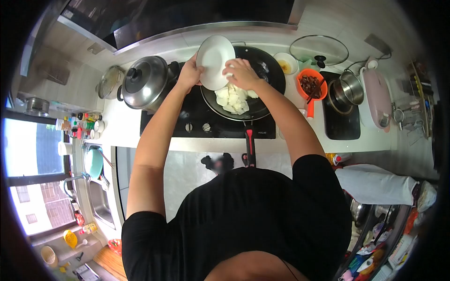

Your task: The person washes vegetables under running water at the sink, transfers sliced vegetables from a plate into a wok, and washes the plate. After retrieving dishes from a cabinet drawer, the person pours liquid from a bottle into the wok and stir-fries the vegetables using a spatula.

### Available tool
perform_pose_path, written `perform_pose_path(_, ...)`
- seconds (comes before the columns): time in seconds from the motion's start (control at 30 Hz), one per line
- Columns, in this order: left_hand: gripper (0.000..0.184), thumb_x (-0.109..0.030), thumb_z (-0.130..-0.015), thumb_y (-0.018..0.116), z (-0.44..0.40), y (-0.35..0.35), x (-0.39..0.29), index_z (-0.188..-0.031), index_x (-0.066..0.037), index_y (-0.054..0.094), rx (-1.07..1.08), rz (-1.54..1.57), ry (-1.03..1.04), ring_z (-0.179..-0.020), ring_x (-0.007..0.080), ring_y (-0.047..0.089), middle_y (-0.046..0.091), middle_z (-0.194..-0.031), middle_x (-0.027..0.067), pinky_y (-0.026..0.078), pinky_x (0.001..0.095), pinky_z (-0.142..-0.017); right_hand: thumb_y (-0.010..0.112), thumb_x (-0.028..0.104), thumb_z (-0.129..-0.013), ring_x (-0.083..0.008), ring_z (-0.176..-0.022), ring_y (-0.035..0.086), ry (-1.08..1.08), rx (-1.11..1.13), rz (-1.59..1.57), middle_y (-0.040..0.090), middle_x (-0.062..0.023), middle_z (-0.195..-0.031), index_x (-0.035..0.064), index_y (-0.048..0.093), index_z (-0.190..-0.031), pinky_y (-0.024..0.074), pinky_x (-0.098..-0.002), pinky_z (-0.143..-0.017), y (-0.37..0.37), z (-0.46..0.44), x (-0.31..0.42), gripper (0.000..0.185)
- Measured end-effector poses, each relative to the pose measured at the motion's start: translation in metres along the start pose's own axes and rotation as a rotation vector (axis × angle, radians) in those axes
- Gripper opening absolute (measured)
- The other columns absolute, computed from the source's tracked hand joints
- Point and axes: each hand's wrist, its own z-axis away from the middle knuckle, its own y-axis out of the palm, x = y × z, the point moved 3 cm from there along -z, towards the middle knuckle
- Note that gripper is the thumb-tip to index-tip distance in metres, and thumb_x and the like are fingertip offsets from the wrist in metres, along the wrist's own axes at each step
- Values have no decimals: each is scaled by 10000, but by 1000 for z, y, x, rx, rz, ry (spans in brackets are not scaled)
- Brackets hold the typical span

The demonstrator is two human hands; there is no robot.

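My left hand [189,74] grips the left rim of a white oval plate [213,58], which is tilted over a black frying pan [275,77]. The plate's face shows no food on it. My right hand [242,74] is at the plate's right edge, its fingers bent but apart, above the pan. Pale white, flat-cut pieces of food [233,98] lie heaped in the pan below both hands; what kind I cannot tell. The pan's red and black handle [250,145] points toward my body.
A lidded steel pot [147,82] stands left of the pan on the black hob [173,126]. To the right are a small white bowl [287,62], a glass lid [319,49], an orange bowl [300,83] of brown pieces and a steel saucepan [349,88]. A dark furry shape [219,163] is on the floor.
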Motion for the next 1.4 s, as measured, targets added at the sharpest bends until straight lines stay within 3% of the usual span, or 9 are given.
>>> perform_pose_path(0.17, 645, 6, -827, 472, -1, 11, -9, -1436, -184, 373, -60, -37, 74, -705, 163, 638, 628, -1027, 108, 562, 287, -533, 588, 191, -847, -271, -1142, 466, -69, -264, -63, 525, -62, -1166, 165, 595, -1052, 357, -397, -984, -17, -18, 15, 207)
perform_pose_path(0.33, 519, 25, -843, 464, 18, -22, -3, -1354, -34, 397, -185, 316, -2, -829, 236, 672, 611, -1084, 178, 600, 327, -598, 620, 132, -791, -201, -1078, 523, -49, 347, 346, 596, -10, -1011, 211, 668, -943, 346, -423, -947, 14, 11, -45, 178)
perform_pose_path(0.5, 515, 68, -835, 501, 106, -75, 34, -1321, 45, 333, -261, 918, 19, -1019, 368, 628, 536, -1220, 232, 608, 457, -754, 623, 162, -883, -181, -896, 654, 344, -77, -545, 698, -94, -991, 46, 663, -1079, 485, -282, -821, -16, 8, -63, 231)
perform_pose_path(0.63, 492, 63, -840, 544, 214, -112, 107, -1310, 52, 396, -271, 1180, -73, -1109, 317, 596, 537, -1256, 204, 557, 436, -881, 634, 90, -894, -53, -671, 492, 305, -226, -481, 552, 42, -733, 23, 614, -1130, 390, -185, -615, -32, 12, -47, 246)
perform_pose_path(0.73, 572, 84, -785, 603, 320, -142, 144, -1324, 41, 418, -519, 1267, -21, -1155, 293, 568, 534, -1293, 181, 461, 412, -1013, 610, 48, -887, -112, -872, 544, 404, -252, -628, 575, -27, -944, 33, 559, -1230, 456, -246, -814, -17, 7, -38, 347)
perform_pose_path(0.77, 587, 84, -770, 623, 353, -154, 164, -1321, 38, 426, -575, 1262, 13, -1155, 289, 566, 536, -1292, 178, 456, 414, -1014, 618, 67, -881, -83, -789, 544, 348, -273, -708, 596, -3, -917, 45, 563, -1247, 428, -209, -700, -11, 2, -32, 371)
perform_pose_path(1.07, 477, -50, -851, 666, 642, -294, 343, -1281, 45, 483, -1489, 1199, 90, -1045, 255, 620, 600, -1199, 145, 529, 371, -893, 576, 24, -856, -86, -691, 492, 535, -466, -1127, 559, -3, -850, 9, 577, -1207, 409, -218, -600, 116, -124, 285, 351)
perform_pose_path(1.17, 405, -91, -893, 632, 719, -349, 373, -1254, 50, 511, -1756, 1161, 36, -1032, 240, 621, 620, -1174, 139, 517, 358, -877, 562, 29, -864, -80, -690, 491, 501, -42, -1299, 532, 3, -825, 11, 536, -1252, 412, -211, -595, 237, -184, 407, 390)
perform_pose_path(1.4, 192, -160, -951, 531, 796, -476, 444, -1052, -4, 579, -2015, 1068, -5, -625, 135, 586, 617, -819, 39, 428, 273, -464, 573, 101, -874, -80, -693, 569, 347, 907, -1176, 600, 2, -886, 73, 508, -1303, 432, -201, -578, 444, -259, 720, 435)
